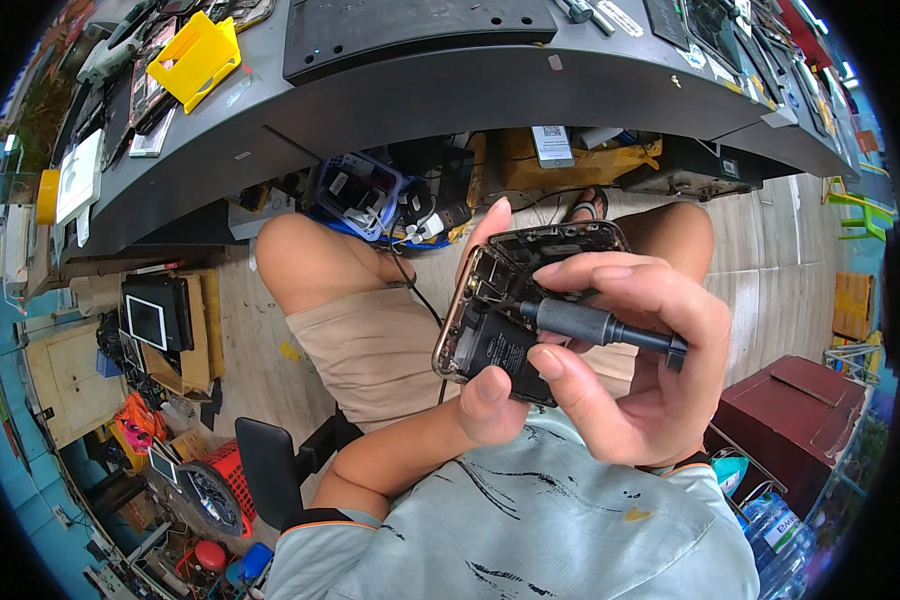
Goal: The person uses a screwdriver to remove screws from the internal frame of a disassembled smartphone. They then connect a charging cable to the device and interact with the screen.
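Observation:
My left hand (492, 405) grips an opened smartphone (482, 285) above my lap, thumb at its lower edge and fingers behind it. The phone's copper-coloured frame surrounds bare circuitry and a black battery (502, 345). A dark panel (560, 242) stands along the phone's upper right side; I cannot tell whether it is attached. My right hand (685, 325) is closed around a black precision screwdriver (575, 321), thumb and index finger close to the phone. The screwdriver slants across the phone's right side, and its tip cannot be made out.
A grey workbench (420, 95) curves ahead, bearing a black mat (410, 35), a yellow stand (198, 62) and several phones. Beneath it are a bin of cables (358, 195) and a cardboard box (600, 165). A red basket (228, 485) stands left, a maroon box (795, 410) right.

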A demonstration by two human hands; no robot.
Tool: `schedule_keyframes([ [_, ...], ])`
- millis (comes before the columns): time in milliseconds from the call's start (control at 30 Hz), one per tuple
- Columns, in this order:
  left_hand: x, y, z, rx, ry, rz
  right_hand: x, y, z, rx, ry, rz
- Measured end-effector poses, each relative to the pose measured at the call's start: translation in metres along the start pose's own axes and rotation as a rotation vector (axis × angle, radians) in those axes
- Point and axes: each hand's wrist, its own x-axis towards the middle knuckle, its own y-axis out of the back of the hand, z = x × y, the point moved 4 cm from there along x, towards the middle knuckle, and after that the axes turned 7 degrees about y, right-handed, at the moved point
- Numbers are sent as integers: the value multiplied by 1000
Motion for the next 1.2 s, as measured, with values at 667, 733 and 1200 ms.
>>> schedule_keyframes([
  [667,1,7,-3,51,9,-16,14,0,-8,-162,74,-106],
  [733,0,2,-2,78,-27,-26,8,-1,-6,-161,64,-77],
  [1200,3,-5,-2,1,-5,-7,12,3,-8,-231,77,-158],
])
